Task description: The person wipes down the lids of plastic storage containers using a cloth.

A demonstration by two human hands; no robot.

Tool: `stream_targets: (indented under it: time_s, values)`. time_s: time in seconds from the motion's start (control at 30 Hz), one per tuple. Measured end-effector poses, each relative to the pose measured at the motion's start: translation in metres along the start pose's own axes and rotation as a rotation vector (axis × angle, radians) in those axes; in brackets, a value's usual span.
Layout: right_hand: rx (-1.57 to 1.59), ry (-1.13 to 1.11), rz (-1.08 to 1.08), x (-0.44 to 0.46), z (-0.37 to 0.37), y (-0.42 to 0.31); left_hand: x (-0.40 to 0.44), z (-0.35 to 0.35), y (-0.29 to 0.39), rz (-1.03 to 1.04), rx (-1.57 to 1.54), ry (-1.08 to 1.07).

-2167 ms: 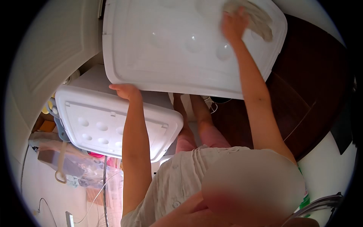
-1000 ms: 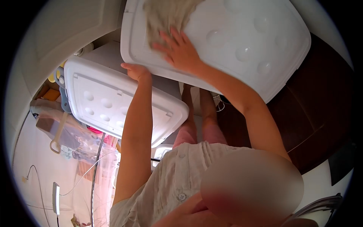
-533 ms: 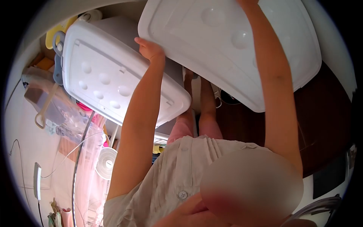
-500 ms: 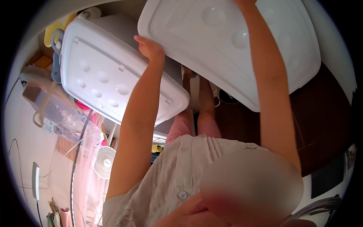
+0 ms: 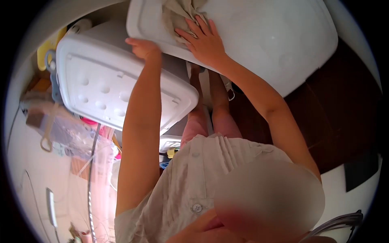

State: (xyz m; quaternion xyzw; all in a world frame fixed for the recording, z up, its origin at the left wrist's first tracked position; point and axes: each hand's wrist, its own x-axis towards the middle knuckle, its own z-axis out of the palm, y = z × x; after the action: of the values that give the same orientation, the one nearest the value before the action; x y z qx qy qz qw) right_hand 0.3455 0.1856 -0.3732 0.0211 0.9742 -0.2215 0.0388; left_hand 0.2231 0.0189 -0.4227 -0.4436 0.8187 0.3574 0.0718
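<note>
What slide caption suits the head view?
Right hand on a cloth against the upper white lid, left hand at its edge.

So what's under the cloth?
The white lid is under the cloth, and the right hand is on top. The patch of lid the cloth covers can't be seen.

Brightest at lower left, washed nearly white around the pink curtain [image 5: 102, 178]. Dimmer toward the upper lid [image 5: 259, 48], with a faint glint and smeared, soft detail there. Deep in shadow over the brown surface [image 5: 324, 105] at right. Bowed at the edges as through a fisheye, black in the corners. Blurred to a smooth grey oval at lower right, fairly crisp at the shirt button [image 5: 197, 207].
</note>
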Motion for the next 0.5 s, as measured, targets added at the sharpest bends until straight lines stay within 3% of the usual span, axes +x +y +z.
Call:
stream_targets:
  time_s: [0.17,0.23,0.3,0.4,0.5]
  values:
    - [-0.139,-0.200,0.338,-0.171,-0.038,0.062,-0.012,-0.007,0.012,-0.041,-0.001,-0.055]
    - [-0.282,-0.401,0.573,-0.239,-0.061,0.085,-0.020,-0.009,0.019,-0.069,-0.087,-0.065]
    - [-0.438,-0.351,0.761,-0.309,-0.058,0.110,-0.022,-0.010,0.019,-0.073,-0.063,-0.063]
    - [-0.294,-0.162,0.698,-0.320,-0.059,0.131,-0.015,-0.009,0.016,-0.072,-0.044,-0.051]
    - [-0.075,-0.016,0.477,-0.277,-0.037,0.130,-0.017,-0.009,0.015,-0.054,-0.043,-0.051]
